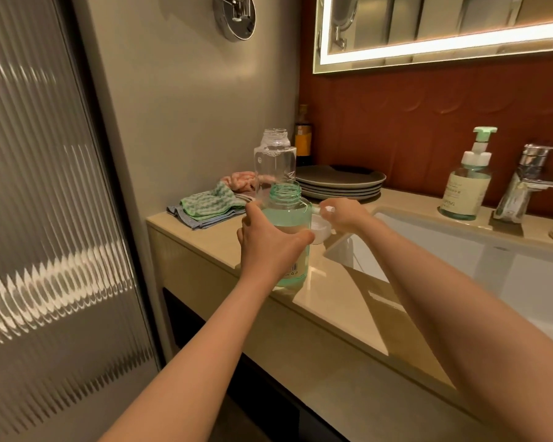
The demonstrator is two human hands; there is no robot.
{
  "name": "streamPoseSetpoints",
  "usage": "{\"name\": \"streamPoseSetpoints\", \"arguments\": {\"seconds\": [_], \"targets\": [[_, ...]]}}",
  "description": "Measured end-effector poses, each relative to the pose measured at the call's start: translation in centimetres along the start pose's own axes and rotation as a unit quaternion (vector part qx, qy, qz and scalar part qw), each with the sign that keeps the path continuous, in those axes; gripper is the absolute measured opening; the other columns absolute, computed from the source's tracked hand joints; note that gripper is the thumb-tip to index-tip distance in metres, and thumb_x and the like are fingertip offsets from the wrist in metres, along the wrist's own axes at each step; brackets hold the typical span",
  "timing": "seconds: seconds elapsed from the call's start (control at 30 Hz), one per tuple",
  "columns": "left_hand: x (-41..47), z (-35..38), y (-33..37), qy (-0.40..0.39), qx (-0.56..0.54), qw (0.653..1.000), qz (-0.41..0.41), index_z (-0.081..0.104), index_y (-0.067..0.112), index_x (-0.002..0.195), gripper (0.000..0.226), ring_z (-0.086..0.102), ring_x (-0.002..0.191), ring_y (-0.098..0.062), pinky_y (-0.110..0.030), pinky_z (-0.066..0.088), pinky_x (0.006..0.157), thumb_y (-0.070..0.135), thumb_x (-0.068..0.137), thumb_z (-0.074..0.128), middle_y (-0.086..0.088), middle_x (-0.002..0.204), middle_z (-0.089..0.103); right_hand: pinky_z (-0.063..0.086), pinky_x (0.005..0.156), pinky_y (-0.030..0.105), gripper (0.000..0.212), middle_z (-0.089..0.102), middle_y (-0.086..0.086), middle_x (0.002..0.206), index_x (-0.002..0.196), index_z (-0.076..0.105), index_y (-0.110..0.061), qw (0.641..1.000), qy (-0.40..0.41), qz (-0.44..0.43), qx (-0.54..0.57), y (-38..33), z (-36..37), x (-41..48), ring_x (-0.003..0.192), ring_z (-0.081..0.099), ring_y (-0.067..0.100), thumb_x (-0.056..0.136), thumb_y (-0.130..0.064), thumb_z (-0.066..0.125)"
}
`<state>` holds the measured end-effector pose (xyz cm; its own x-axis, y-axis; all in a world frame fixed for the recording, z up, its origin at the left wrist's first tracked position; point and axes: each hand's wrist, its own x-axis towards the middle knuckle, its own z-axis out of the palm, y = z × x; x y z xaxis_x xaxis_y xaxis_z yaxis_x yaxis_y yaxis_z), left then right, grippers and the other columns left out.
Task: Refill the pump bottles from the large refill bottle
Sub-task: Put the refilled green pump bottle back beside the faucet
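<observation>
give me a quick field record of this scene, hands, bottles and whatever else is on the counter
left hand: grips the green bottle round its body
green bottle: upright on the counter, neck open, liquid inside
right hand: holds a white pump top just right of the green bottle
clear bottle: behind the green one, uncapped
pump bottle: by the tap, pump fitted
other: cloths, stacked plates, sink

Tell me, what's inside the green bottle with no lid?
Pale green liquid, up to near the shoulder of the green bottle. Its top is open. The left hand grips the middle, hiding the liquid there. The right hand holds a white pump top.
</observation>
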<state>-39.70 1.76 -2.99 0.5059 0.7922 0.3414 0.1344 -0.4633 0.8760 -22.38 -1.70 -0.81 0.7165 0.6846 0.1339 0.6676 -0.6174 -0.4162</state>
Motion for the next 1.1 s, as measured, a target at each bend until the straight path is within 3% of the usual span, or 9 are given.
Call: {"name": "streamPoseSetpoints", "arguments": {"seconds": [0.13, 0.3, 0.47, 0.63, 0.73, 0.8, 0.93, 1.1], "targets": [[-0.1, 0.3, 0.2, 0.001, -0.006, 1.000, 0.005, 0.026, 0.018, 0.130, 0.084, 0.038, 0.123, -0.027, -0.047, 0.041, 0.098, 0.031, 0.065, 0.077, -0.007, 0.130, 0.043, 0.044, 0.078, 0.031, 0.027, 0.058, 0.012, 0.118, 0.123, 0.050, -0.013, 0.999, 0.041, -0.001, -0.036, 0.6, 0.1, 1.0, 0.100, 0.055, 0.025, 0.097, -0.017, 0.047], [-0.2, 0.7, 0.3, -0.010, -0.013, 1.000, 0.005, 0.026, 0.021, 0.129, 0.089, 0.042, 0.122, -0.028, -0.048, 0.042, 0.098, 0.039, 0.056, 0.074, -0.007, 0.129, 0.045, 0.042, 0.098, 0.048, 0.039, 0.049, 0.013, 0.130, 0.135, 0.043, -0.027, 0.994, 0.008, 0.009, -0.107, 0.5, 0.5, 1.9, 0.116, 0.048, 0.031, 0.096, -0.020, 0.046], [-0.4, 1.3, 0.6, -0.008, -0.015, 1.000, 0.008, 0.025, 0.017, 0.134, 0.091, 0.039, 0.123, -0.026, -0.047, 0.040, 0.100, 0.035, 0.062, 0.078, -0.007, 0.131, 0.044, 0.045, 0.094, 0.041, 0.028, 0.056, 0.011, 0.121, 0.124, 0.048, -0.016, 0.996, 0.001, 0.022, -0.091, 0.9, 0.4, 2.1, 0.109, 0.051, 0.028, 0.095, -0.016, 0.048], [-0.7, 2.0, 1.1, -0.017, -0.012, 1.000, 0.018, 0.024, 0.017, 0.133, 0.085, 0.035, 0.124, -0.025, -0.041, 0.039, 0.099, 0.030, 0.067, 0.076, -0.006, 0.132, 0.040, 0.041, 0.092, 0.042, 0.025, 0.058, 0.009, 0.115, 0.117, 0.049, -0.018, 0.991, 0.048, 0.031, -0.123, 1.6, -0.1, 1.5, 0.108, 0.052, 0.028, 0.093, -0.023, 0.052], [-0.8, 2.5, 1.4, -0.016, -0.007, 1.000, 0.020, 0.025, 0.018, 0.130, 0.080, 0.035, 0.122, -0.025, -0.036, 0.039, 0.094, 0.030, 0.069, 0.075, -0.006, 0.130, 0.040, 0.043, 0.092, 0.046, 0.026, 0.062, 0.011, 0.111, 0.115, 0.049, -0.017, 0.991, 0.106, 0.016, -0.080, 2.0, -1.1, 1.1, 0.104, 0.055, 0.032, 0.093, -0.032, 0.051], [-0.9, 2.9, 1.6, -0.019, -0.010, 1.000, 0.019, 0.026, 0.018, 0.127, 0.078, 0.036, 0.121, -0.026, -0.040, 0.041, 0.096, 0.030, 0.069, 0.075, -0.007, 0.129, 0.041, 0.043, 0.089, 0.043, 0.031, 0.062, 0.010, 0.111, 0.116, 0.048, -0.017, 0.989, 0.145, 0.001, -0.029, 1.9, -2.5, 0.5, 0.103, 0.056, 0.033, 0.092, -0.037, 0.052], [-1.0, 4.0, 2.1, -0.016, -0.011, 1.000, 0.017, 0.027, 0.018, 0.128, 0.078, 0.036, 0.120, -0.026, -0.037, 0.039, 0.094, 0.030, 0.068, 0.076, -0.007, 0.128, 0.041, 0.050, 0.081, 0.042, 0.036, 0.062, 0.007, 0.112, 0.117, 0.049, -0.017, 0.968, 0.208, -0.045, 0.134, 0.5, -6.1, -1.1, 0.093, 0.059, 0.024, 0.092, -0.043, 0.052], [-1.2, 5.0, 2.7, -0.017, -0.007, 1.000, 0.011, 0.027, 0.018, 0.128, 0.079, 0.036, 0.121, -0.025, -0.039, 0.040, 0.095, 0.032, 0.068, 0.076, -0.008, 0.130, 0.041, 0.042, 0.062, 0.019, 0.039, 0.058, 0.001, 0.118, 0.119, 0.051, -0.015, 0.933, 0.255, -0.116, 0.226, -1.8, -10.1, -3.1, 0.090, 0.053, 0.013, 0.091, -0.042, 0.054]]}}
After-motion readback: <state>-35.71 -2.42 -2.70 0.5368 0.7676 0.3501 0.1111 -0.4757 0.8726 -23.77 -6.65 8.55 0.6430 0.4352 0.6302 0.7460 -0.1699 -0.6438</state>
